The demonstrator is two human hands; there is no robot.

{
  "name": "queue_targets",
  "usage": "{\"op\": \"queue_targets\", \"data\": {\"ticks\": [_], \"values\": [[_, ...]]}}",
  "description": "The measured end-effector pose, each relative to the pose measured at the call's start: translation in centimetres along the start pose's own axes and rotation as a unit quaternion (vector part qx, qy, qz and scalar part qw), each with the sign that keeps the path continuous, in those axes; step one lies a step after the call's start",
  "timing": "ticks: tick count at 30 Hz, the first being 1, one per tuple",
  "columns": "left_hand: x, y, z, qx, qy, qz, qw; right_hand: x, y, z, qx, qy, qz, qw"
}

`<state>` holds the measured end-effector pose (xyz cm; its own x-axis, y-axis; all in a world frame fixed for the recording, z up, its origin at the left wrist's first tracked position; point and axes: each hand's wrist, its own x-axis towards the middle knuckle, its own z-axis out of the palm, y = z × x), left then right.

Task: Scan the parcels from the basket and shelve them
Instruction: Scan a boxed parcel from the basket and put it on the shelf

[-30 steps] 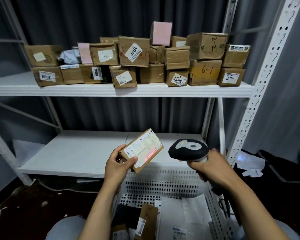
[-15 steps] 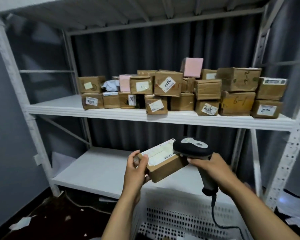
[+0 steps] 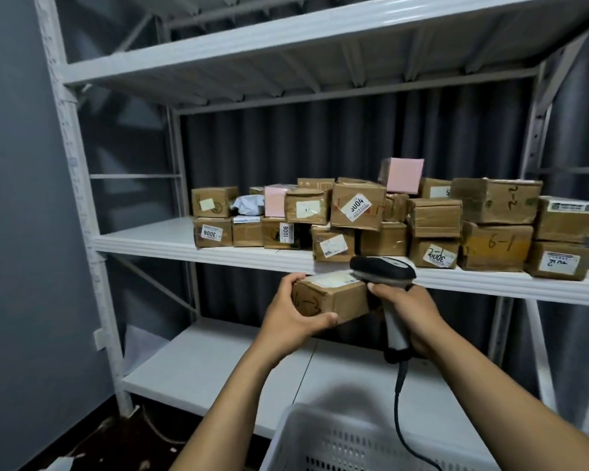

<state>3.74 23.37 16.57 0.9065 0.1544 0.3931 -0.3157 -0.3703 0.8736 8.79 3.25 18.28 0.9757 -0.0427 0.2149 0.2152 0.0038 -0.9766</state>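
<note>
Holding a brown parcel (image 3: 330, 299) in the left hand (image 3: 293, 321), fingers curled round its left end and thumb pressed on the near face; kept flat, probably so as to turn the white label (image 3: 330, 279) on top up toward the reader. Gripping the scanner (image 3: 383, 271) by its handle in the right hand (image 3: 413, 311), head laid over the right part of the parcel top, touching or only just above, hard to tell which. Judged as the scanning step, with the shelving not yet done. Raised to the front edge of the middle shelf (image 3: 184, 243), near the middle of that edge, not on it. Stacked along the centre and right end of that shelf, in two rough layers, many cardboard parcels (image 3: 357, 209), stickers mostly facing out, likely for easy reading; left end of the shelf perhaps a good place for this one. Below, a white lower shelf (image 3: 218, 362), and at the bottom edge of the view the rim of the white perforated basket (image 3: 320, 433), contents hidden. Behind the rack, a dark pleated curtain (image 3: 320, 141); at left, a grey wall (image 3: 21, 232).
</note>
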Motion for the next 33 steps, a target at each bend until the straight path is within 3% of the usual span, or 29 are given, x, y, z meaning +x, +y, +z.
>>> {"op": "queue_targets", "data": {"ticks": [7, 12, 24, 29, 33], "values": [[3.9, 3.0, -1.8, 0.017, 0.189, 0.053, 0.980, 2.2, -4.4, 1.1, -0.041, -0.013, -0.044, 0.998], [8.2, 6.7, -2.7, 0.027, 0.263, 0.068, 0.962, 4.4, -7.2, 1.0, -0.052, -0.015, -0.082, 0.995], [21.4, 8.4, 0.9, 0.177, 0.222, 0.105, 0.953, 9.7, -6.9, -2.6, -0.073, 0.041, -0.071, 0.994], [24.3, 7.6, 2.1, 0.213, 0.226, 0.073, 0.948, 11.2, -6.1, -4.2, -0.085, 0.045, -0.064, 0.993], [25.4, 6.9, 2.0, 0.258, 0.184, 0.054, 0.947, 11.7, -5.9, -5.0, -0.084, 0.044, -0.070, 0.993]]}}
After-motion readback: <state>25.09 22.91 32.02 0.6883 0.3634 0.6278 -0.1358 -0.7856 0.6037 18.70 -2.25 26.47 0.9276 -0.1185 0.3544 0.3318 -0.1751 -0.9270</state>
